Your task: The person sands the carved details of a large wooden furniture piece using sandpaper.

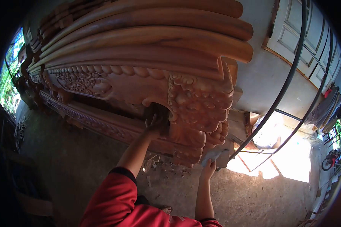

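A large carved wooden piece of furniture (140,90) fills the upper middle of the head view, with scrollwork and a scalloped corner. My left hand (152,128) reaches into the dark gap beneath its carved panel, fingers apart and partly in shadow. It rests against or close to the lower wooden rail (113,124); contact is hard to make out. Low by the carved leg (187,142), my right hand (209,168) is closed around a pale grey object (213,154). That object is too blurred to name.
Long curved wooden beams (170,34) lie across the top of the furniture. To the right leans a dark metal ladder-like frame (282,98), near a white panelled door (297,34). Wood scraps (159,163) litter the concrete floor (250,196). A red motorbike (329,160) stands far right.
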Motion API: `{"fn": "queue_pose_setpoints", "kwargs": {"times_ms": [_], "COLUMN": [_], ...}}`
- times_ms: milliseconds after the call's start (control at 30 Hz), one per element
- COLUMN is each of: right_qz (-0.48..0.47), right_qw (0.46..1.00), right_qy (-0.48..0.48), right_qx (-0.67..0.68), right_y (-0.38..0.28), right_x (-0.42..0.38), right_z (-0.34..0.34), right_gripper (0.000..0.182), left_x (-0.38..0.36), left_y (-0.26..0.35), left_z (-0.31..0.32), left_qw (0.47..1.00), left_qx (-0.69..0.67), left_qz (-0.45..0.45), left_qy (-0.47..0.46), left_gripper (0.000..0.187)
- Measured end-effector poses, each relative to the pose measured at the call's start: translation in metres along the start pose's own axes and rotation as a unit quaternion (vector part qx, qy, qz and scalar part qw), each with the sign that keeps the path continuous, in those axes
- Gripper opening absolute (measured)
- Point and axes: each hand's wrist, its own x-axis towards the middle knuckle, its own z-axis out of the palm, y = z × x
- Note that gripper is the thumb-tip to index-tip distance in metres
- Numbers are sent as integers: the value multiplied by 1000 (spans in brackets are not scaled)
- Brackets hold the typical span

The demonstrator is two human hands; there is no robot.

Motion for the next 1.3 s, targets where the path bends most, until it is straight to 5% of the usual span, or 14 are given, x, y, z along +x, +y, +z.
{"fn": "queue_pose_setpoints", "kwargs": {"times_ms": [100,167,300,367,467,700,900,1000,1133,1300], "right_qz": [-122,-147,-104,0,-54,-74,-39,-105,-41,-48], "right_qw": [982,986,975,977,974,990,989,988,995,993], "right_qy": [-29,-59,-182,-211,-220,-116,-120,-111,-90,-96], "right_qx": [-143,-47,-74,-6,16,26,-79,-6,12,-49], "right_y": [-60,-107,-146,-129,-127,-109,-113,-95,-69,-81], "right_x": [12,13,40,67,73,17,47,31,11,3], "right_z": [15,41,84,97,103,69,78,67,45,46], "right_gripper": [22,23,25,29,30,30,29,29,30,27], "left_x": [-11,-10,-18,-19,-8,3,-6,-12,11,-16], "left_y": [11,14,18,19,4,-5,2,8,-16,10], "left_z": [-14,-18,-26,-26,-5,8,-3,-9,28,-11], "left_qw": [999,998,998,998,999,999,1000,999,997,999], "left_qx": [-8,-17,-18,-24,-13,-4,-9,-29,-38,-34], "left_qz": [-37,-42,-45,-43,-31,7,-10,-33,34,-29], "left_qy": [-24,-32,-28,-29,-10,32,25,6,61,16], "left_gripper": [106,105,103,103,101,99,101,104,104,96]}}
